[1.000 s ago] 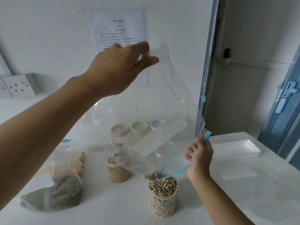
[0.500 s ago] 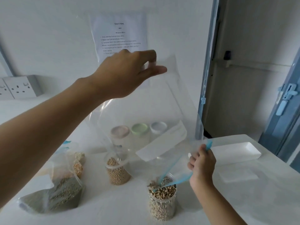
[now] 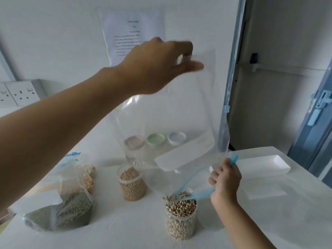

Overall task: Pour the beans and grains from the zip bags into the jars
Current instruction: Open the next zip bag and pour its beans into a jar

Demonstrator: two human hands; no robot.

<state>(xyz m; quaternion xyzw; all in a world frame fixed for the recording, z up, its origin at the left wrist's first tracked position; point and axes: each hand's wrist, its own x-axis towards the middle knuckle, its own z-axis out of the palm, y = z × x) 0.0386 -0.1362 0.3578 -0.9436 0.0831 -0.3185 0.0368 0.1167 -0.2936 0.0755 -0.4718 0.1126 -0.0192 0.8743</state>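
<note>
I hold a large clear zip bag [image 3: 179, 114] upside down over a jar of speckled beans [image 3: 181, 218]. My left hand [image 3: 158, 67] pinches the bag's bottom corner high up. My right hand [image 3: 225, 178] grips the blue zip edge beside the jar's mouth. A few last beans sit in the bag's opening right above the jar, which is full to the rim. A second jar [image 3: 132, 183] holds pale round beans. At the left lie a bag of green grains [image 3: 61, 212] and a bag of yellowish grains [image 3: 88, 178].
Three jar lids, pink [image 3: 134, 142], green [image 3: 155, 139] and white [image 3: 177, 138], lie at the back of the white table. A white tray [image 3: 260, 165] sits at the right. A wall socket [image 3: 18, 92] is at the left, a door frame to the right.
My left hand has lifted the bag's bottom corner further right and the bag hangs straighter. My right hand has lowered the zip edge closer to the jar.
</note>
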